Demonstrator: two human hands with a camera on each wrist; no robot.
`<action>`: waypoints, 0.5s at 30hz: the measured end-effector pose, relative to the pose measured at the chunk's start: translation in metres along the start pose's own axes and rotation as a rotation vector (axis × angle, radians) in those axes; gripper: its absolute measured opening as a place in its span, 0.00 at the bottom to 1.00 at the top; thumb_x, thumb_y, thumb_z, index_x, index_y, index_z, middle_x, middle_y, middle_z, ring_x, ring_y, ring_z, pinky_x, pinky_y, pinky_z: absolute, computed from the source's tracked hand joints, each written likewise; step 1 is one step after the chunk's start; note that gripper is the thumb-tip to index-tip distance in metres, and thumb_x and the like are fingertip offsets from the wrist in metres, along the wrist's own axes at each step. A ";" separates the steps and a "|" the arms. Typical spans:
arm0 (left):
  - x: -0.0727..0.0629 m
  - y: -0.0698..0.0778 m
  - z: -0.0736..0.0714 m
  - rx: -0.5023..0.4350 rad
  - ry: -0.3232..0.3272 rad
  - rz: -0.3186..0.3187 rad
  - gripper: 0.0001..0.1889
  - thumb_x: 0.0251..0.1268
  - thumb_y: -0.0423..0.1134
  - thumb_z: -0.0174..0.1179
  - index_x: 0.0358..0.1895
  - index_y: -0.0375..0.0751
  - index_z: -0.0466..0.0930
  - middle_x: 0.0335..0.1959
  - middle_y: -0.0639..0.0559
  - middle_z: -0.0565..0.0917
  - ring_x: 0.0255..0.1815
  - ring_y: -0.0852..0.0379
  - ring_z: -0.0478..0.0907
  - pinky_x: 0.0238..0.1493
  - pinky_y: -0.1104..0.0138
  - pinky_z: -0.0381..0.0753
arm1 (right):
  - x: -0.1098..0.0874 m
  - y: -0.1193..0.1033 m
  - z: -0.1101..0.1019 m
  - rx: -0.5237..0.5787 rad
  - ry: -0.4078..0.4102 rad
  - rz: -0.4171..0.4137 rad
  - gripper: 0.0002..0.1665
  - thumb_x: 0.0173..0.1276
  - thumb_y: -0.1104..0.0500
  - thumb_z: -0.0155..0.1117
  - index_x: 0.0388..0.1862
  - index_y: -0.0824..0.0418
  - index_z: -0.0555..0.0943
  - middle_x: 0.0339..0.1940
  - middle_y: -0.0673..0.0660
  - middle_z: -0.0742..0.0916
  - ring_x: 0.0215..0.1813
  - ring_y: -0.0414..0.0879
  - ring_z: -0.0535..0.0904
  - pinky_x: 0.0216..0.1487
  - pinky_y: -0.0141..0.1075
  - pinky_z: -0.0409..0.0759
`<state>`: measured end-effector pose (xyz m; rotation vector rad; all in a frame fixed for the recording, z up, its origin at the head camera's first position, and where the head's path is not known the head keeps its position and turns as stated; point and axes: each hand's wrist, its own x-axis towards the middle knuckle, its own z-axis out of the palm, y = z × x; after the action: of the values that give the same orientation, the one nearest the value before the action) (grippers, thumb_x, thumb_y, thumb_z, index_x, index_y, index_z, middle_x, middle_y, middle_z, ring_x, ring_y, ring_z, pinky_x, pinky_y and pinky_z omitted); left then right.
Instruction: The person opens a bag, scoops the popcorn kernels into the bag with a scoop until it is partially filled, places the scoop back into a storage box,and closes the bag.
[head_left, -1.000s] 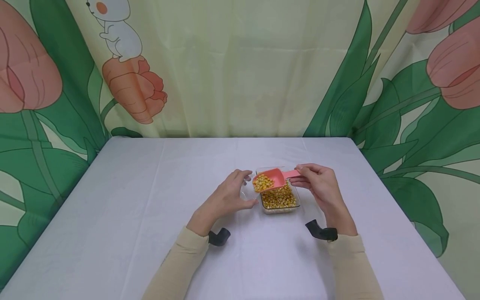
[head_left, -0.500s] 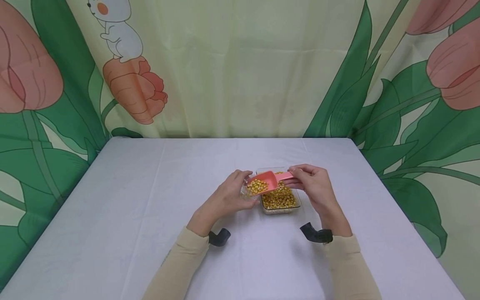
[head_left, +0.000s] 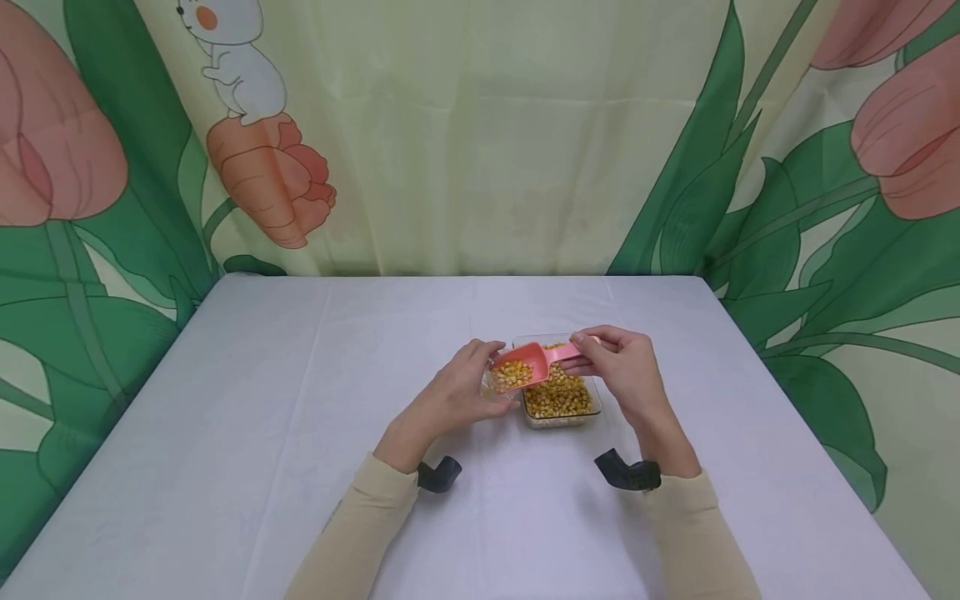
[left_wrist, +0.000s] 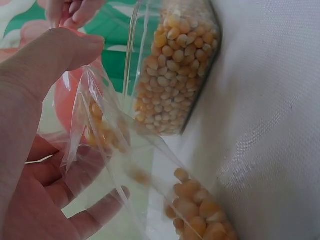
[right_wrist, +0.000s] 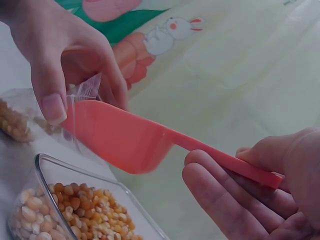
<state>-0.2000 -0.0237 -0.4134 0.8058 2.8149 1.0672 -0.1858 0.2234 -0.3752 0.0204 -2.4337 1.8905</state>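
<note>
My left hand (head_left: 461, 390) grips the mouth of a clear plastic zip bag (left_wrist: 90, 82) between thumb and fingers. Corn kernels (left_wrist: 200, 212) fill its bottom, and a blurred kernel (left_wrist: 138, 175) shows partway down inside. A pink scoop (head_left: 536, 357) with more kernels in its bowl tips leftward, its front lip inside the bag's mouth. My right hand (head_left: 624, 364) pinches the scoop's handle (right_wrist: 225, 159) between thumb and fingers. Below the scoop stands a rectangular glass container (head_left: 564, 423) of corn kernels, partly covered by the scoop in the head view.
A white cloth (head_left: 337, 500) covers the table, whose back edge meets a printed curtain (head_left: 480, 167) with tulips, a rabbit and a carrot. Black bands (head_left: 630, 472) sit at both wrists.
My right hand has moved left with the scoop, bringing its lip from the bag's edge into the mouth. The kernels have shifted toward the lip. My left hand stays almost in place.
</note>
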 end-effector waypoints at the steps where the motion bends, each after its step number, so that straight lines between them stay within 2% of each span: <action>1: 0.000 0.000 0.000 0.000 0.000 0.000 0.42 0.52 0.53 0.72 0.70 0.42 0.66 0.57 0.50 0.76 0.53 0.55 0.74 0.56 0.59 0.80 | -0.001 -0.001 0.000 -0.009 0.003 -0.004 0.23 0.73 0.52 0.62 0.52 0.71 0.80 0.38 0.62 0.90 0.34 0.42 0.89 0.42 0.35 0.86; 5: 0.000 0.001 0.000 0.013 0.005 0.017 0.42 0.53 0.53 0.72 0.70 0.41 0.66 0.56 0.50 0.76 0.52 0.55 0.74 0.54 0.59 0.80 | -0.002 -0.004 -0.001 -0.013 0.001 -0.022 0.23 0.72 0.52 0.62 0.52 0.71 0.80 0.41 0.67 0.89 0.34 0.42 0.89 0.41 0.35 0.86; 8: 0.000 0.001 0.000 0.020 0.005 0.029 0.42 0.53 0.53 0.72 0.70 0.40 0.66 0.55 0.50 0.76 0.52 0.55 0.74 0.53 0.60 0.81 | -0.004 -0.006 -0.001 -0.017 -0.003 -0.030 0.23 0.72 0.52 0.62 0.52 0.72 0.80 0.39 0.63 0.90 0.34 0.42 0.89 0.41 0.35 0.86; 15: -0.001 0.000 0.001 0.022 0.012 0.034 0.40 0.54 0.52 0.71 0.69 0.41 0.66 0.54 0.51 0.77 0.52 0.55 0.75 0.52 0.61 0.81 | -0.006 -0.010 0.001 -0.050 -0.003 -0.057 0.22 0.72 0.52 0.63 0.52 0.71 0.80 0.39 0.62 0.90 0.34 0.43 0.90 0.42 0.34 0.86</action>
<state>-0.1988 -0.0238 -0.4143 0.8545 2.8373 1.0508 -0.1789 0.2197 -0.3661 0.0901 -2.4538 1.8071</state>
